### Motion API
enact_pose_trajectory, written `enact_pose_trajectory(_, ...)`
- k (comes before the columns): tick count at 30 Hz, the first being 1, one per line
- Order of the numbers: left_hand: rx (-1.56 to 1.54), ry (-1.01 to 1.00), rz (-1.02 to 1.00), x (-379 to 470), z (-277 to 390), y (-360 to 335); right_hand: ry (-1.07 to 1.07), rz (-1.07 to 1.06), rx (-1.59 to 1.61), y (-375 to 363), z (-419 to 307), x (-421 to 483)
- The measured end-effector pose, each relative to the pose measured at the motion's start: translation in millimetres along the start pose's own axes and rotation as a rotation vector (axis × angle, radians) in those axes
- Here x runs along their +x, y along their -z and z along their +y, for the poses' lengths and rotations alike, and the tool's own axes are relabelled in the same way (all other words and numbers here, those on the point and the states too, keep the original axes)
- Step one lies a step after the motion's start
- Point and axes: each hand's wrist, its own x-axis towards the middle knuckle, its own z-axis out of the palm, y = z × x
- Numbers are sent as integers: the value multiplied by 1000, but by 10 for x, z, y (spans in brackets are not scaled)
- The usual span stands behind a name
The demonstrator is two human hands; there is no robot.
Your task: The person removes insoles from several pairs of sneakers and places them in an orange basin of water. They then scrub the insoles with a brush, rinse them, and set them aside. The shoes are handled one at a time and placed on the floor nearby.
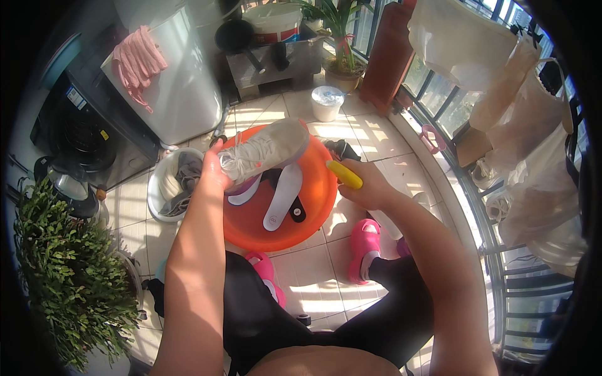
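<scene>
My left hand grips a white lace-up sneaker by its heel end, with the toe pointing up and right over an orange basin. To the right of the basin, my right hand is closed on a yellow handle; what the handle belongs to is hidden or too unclear to tell. White insoles and a black insole lie in the basin. Part of another shoe with a purple edge shows under the held sneaker.
A white basin with cloths or socks stands left of the orange one. Beyond are a white bucket and a potted plant. A leafy plant is at lower left; a barred window runs along the right. Pink clogs are on my feet.
</scene>
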Motion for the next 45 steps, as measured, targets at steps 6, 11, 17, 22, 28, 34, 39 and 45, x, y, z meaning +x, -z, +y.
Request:
enact_pose_trajectory(6,-92,-27,60,-139,-111,-265,187,-32,82,-109,-143,47)
enact_pose_trajectory(11,-168,-34,67,-193,-176,-406,107,-98,45,-260,-214,100)
enact_pose_trajectory(17,-167,-61,54,-108,-136,-344,113,-5,-7,-254,-178,170)
enact_pose_trajectory(22,-48,-69,20,-59,-48,-204,-94,80,0,-24,-37,239)
enact_pose_trajectory(28,-7,0,-49,-59,29,-112,-125,24,160,191,71,261)
enact_pose_trajectory(34,601,-406,-252,-140,17,-36,-24,23,152,287,49,225)
enact_pose_trajectory(39,1112,-629,-219,-359,-124,-102,-119,-187,178,242,-31,200)
enact_pose_trajectory(45,1655,-469,-196,-537,-295,-253,157,-58,222,148,-224,200)
